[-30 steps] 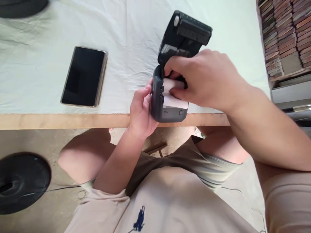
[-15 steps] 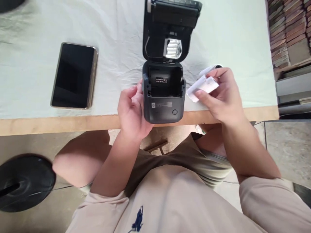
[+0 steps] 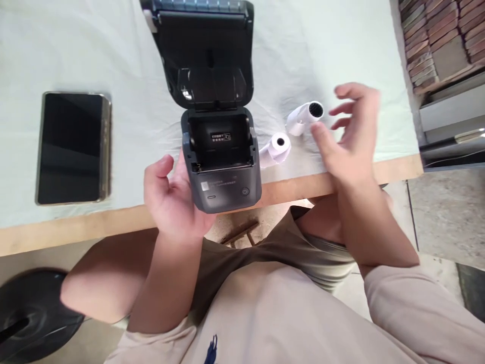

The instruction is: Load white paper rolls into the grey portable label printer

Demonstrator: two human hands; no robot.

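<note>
A dark grey label printer rests at the table's front edge with its lid swung open and its paper bay empty. My left hand grips the printer's lower left side. Two small white paper rolls lie on the cloth to its right: one beside the printer, the other a little farther back. My right hand hovers just right of the rolls, fingers spread and blurred, holding nothing.
A black phone lies face up on the pale cloth at the left. The wooden table edge runs across in front of my knees. A black round base sits on the floor at lower left. Stacked bricks stand at the right.
My right hand lifted a paper roll out of the printer, set it down on the cloth beside another roll and let go. The printer's bay is now empty.
</note>
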